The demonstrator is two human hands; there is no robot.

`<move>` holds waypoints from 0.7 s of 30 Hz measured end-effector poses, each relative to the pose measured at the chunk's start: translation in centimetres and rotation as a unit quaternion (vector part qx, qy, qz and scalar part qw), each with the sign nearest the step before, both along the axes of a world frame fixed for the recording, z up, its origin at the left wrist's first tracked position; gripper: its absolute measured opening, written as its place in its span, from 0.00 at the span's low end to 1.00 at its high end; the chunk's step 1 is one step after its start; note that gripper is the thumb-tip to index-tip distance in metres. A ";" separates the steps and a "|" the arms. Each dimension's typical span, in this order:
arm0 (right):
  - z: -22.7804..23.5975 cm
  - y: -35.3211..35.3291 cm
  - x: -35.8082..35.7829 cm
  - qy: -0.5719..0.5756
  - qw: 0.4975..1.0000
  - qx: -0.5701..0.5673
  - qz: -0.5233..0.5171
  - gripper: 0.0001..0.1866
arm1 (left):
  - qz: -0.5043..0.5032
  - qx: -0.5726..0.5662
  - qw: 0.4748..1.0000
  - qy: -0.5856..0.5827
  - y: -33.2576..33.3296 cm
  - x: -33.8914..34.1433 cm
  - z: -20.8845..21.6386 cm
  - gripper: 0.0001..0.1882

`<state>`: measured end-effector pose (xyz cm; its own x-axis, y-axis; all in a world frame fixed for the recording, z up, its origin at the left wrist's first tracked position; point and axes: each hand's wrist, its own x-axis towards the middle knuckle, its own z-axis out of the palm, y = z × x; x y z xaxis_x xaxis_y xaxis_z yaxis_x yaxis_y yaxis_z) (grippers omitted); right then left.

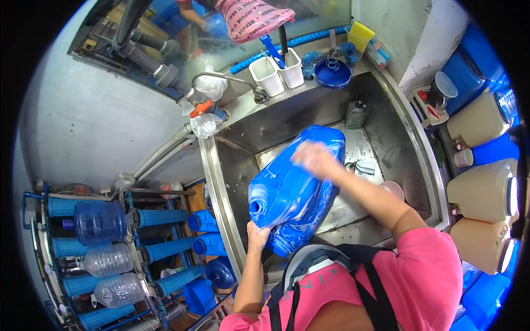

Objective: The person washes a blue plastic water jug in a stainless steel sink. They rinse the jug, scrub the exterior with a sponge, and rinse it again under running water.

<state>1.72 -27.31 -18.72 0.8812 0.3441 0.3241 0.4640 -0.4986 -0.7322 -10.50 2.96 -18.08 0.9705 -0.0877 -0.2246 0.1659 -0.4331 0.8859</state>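
Note:
A large blue plastic jug (298, 176) lies tilted over the sink, its surface streaked with white suds. Its small round opening points toward the lower left, and a wide ribbed cap or neck shows at the lower end. My left hand (258, 236) grips the jug at its lower left, beside the opening; the fingers are partly hidden. On the jug's upper side is my right hand (317, 159), smeared by motion, so I cannot make out its fingers or anything under them. Around the jug runs the stainless steel sink (234, 124).
Inside the sink stand a dark bottle (357, 114), a small grey-white item (364, 167) and a pinkish bowl (392, 190). Two white containers (266, 77) and a blue basin (332, 73) line the back ledge. Beige jugs (480, 185) stand right; racked bottles (100, 222) sit left.

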 end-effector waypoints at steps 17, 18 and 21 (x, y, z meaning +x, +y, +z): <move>-12.7 -10.8 11.3 0.247 0.930 -0.188 -0.198 0.14 | -0.048 0.052 0.997 -0.005 0.7 -1.8 -1.3 0.16; -12.7 -11.5 11.2 0.383 0.862 -0.150 -0.296 0.15 | -0.039 0.054 0.998 0.006 0.7 -1.8 -1.3 0.16; -8.2 -6.3 6.6 0.119 0.911 -0.209 -0.334 0.15 | -0.006 0.037 0.999 0.020 0.3 -0.9 -1.3 0.15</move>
